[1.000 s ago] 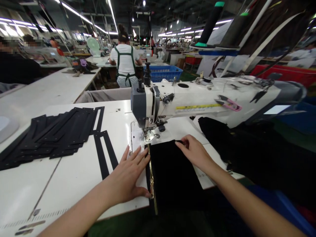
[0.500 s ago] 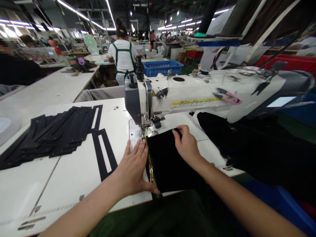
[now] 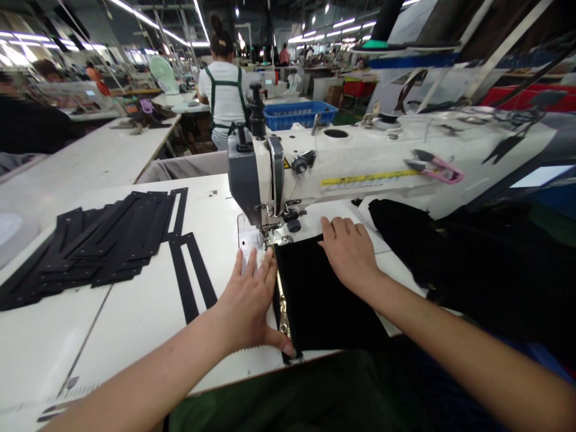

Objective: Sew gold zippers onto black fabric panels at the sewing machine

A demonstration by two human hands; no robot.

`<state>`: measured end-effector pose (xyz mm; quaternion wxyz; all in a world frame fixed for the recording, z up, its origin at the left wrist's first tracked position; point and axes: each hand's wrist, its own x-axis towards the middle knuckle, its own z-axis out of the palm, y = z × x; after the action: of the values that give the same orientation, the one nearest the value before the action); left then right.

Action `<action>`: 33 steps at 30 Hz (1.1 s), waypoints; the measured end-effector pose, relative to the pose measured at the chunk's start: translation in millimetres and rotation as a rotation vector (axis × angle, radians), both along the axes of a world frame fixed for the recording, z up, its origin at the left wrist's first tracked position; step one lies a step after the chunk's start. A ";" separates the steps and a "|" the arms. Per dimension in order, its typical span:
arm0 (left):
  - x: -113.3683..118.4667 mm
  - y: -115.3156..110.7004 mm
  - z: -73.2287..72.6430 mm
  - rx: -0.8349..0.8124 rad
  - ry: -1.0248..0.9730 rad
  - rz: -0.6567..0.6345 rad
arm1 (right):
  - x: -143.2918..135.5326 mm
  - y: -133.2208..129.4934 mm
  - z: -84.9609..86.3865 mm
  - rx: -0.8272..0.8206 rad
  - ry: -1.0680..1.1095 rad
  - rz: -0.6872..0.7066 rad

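Head view: black fabric panel (image 3: pixel 326 300) flat on white table (image 3: pixel 144 324), far-left corner at the presser foot (image 3: pixel 270 231) of the sewing machine (image 3: pixel 369 156). Gold-toned zipper (image 3: pixel 282 294) along panel's left edge, slider toward near end. Left hand (image 3: pixel 249 306) palm down, fingers spread, fingertips beside zipper's far end, thumb on near end; pressing only, nothing grasped. Right hand (image 3: pixel 348 255) over panel's far edge, fingers slightly bent; pinching or just resting, cannot tell. Dark slotted pieces (image 3: pixel 103 240) piled well left. Bunched black fabric (image 3: pixel 486 258) right of right hand. Pink-handled snips (image 3: pixel 434 166) on machine arm.
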<state>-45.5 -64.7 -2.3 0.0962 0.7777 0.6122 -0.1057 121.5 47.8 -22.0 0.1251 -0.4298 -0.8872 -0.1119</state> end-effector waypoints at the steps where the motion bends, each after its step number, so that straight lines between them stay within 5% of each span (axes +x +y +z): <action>1: -0.6 0.1 -1.1 0.008 0.000 -0.006 | -1.3 -9.3 3.6 0.041 0.009 0.082; 5: -3.4 -0.8 -6.7 0.086 -0.011 -0.023 | -2.4 -49.7 -3.9 -0.105 0.080 0.445; 9: -3.3 -2.5 -7.3 0.099 0.001 -0.029 | 1.9 -66.5 -18.0 -0.270 0.039 0.480; 17: -2.1 -4.1 -4.7 0.086 0.001 -0.021 | 11.1 -91.1 -7.2 -0.330 0.221 0.713; 23: -4.2 -6.3 -6.6 0.109 -0.050 -0.020 | 8.0 -88.3 -11.3 -0.369 0.490 0.688; 29: -4.5 -5.1 -6.4 0.103 -0.060 -0.017 | 21.3 -98.8 -23.5 -0.196 0.188 0.661; 33: -4.9 -5.4 -5.2 0.089 -0.052 -0.013 | 39.8 -117.3 -16.2 -0.168 0.173 0.693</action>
<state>-50.3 -70.1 -7.5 0.0768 0.7874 0.6087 -0.0589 161.3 -69.6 -38.2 0.1943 -0.1204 -0.9724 0.0470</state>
